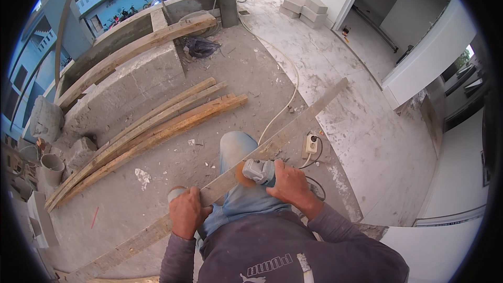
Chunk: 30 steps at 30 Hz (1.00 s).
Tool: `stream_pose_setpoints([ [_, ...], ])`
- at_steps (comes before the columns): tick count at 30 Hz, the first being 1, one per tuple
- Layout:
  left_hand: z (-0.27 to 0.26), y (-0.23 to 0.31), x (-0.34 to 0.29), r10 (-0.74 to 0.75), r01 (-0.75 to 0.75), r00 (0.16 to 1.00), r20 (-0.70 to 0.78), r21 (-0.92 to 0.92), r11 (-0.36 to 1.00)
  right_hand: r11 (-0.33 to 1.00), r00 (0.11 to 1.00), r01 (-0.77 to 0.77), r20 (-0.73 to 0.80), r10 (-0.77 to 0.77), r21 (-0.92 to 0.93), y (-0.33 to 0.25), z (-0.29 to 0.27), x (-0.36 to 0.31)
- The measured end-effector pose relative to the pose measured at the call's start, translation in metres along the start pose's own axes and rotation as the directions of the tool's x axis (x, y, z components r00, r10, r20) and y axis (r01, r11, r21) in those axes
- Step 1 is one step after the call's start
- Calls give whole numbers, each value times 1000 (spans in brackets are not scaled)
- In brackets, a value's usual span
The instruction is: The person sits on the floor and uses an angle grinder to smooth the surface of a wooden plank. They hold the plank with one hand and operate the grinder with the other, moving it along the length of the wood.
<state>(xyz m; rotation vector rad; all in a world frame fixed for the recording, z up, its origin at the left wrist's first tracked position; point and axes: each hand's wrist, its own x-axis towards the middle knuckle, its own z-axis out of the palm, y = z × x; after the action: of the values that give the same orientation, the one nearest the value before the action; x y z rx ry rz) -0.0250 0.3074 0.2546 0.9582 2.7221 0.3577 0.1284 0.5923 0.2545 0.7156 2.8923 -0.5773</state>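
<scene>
A long grey-brown wooden plank (293,126) lies slantwise across my knees, running from the lower left to the upper right. My left hand (187,213) is closed around the plank near its middle, thumb over the upper face. In my right hand (291,184) is a grey angle grinder (260,171), gripped by its body. The grinder's orange-brown disc (244,174) is at the plank's edge, above my jeans; whether it touches the wood I cannot tell. A dark cable loops from behind my right hand.
Right of the plank, a white socket block (311,145) with a plugged-in cable sits on the floor. Several timber strips (173,118) lie at left beside a concrete ledge (131,81). A pale cord (294,81) snakes over the floor. Grey blocks (305,9) are stacked by the wall.
</scene>
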Motion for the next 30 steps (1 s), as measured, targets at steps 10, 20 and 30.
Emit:
stream_pose_setpoints([
  [10,4,1,-3,-15,15,1000,-8,-4,1000,989,988,-149,-26,150,22,9,3,9],
  [20,3,-4,-6,9,-8,1000,-22,30,1000,938,933,-345,-117,341,-17,82,-3,4],
  [30,3,8,-12,-32,33,999,-23,44,998,952,946,-307,-103,307,8,117,6,35],
])
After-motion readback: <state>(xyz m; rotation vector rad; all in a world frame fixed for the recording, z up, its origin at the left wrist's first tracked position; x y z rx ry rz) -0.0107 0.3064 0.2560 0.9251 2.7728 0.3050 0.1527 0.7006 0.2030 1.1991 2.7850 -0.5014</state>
